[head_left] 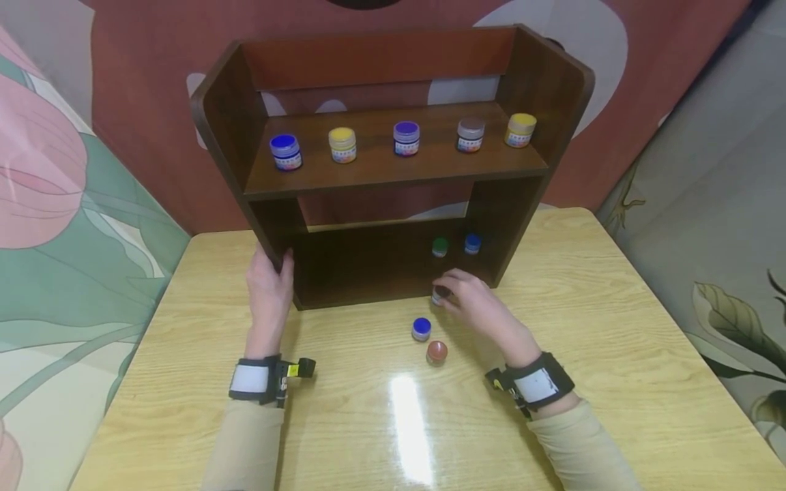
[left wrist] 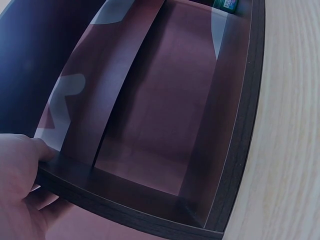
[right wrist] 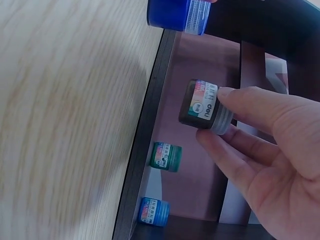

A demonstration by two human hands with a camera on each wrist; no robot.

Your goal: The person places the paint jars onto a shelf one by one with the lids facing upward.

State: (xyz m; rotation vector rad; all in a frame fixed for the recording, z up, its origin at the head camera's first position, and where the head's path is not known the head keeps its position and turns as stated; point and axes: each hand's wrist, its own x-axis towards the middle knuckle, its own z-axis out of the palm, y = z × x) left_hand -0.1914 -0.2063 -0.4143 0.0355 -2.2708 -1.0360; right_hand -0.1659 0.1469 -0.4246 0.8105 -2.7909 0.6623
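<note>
My left hand [head_left: 270, 286] grips the left side panel of a dark brown wooden shelf [head_left: 393, 179], thumb on the inner face in the left wrist view. With thumb and fingers, my right hand [right wrist: 270, 145] pinches a small dark paint jar [right wrist: 201, 106] by its clear lid, at the front edge of the lower shelf. Inside that lower shelf, a green paint jar [right wrist: 166, 157] and a light blue paint jar [right wrist: 154, 212] stand near the right side. On the table before the shelf are a dark blue paint jar [head_left: 421, 329] and a reddish-brown paint jar [head_left: 437, 352].
Several paint jars line the upper shelf: a blue jar [head_left: 286, 153], a yellow jar [head_left: 342, 145], a purple jar [head_left: 406, 139], a grey-lidded jar [head_left: 470, 135] and another yellow jar [head_left: 520, 130]. The shelf stands on a light wooden table [head_left: 344, 409] against patterned cloth.
</note>
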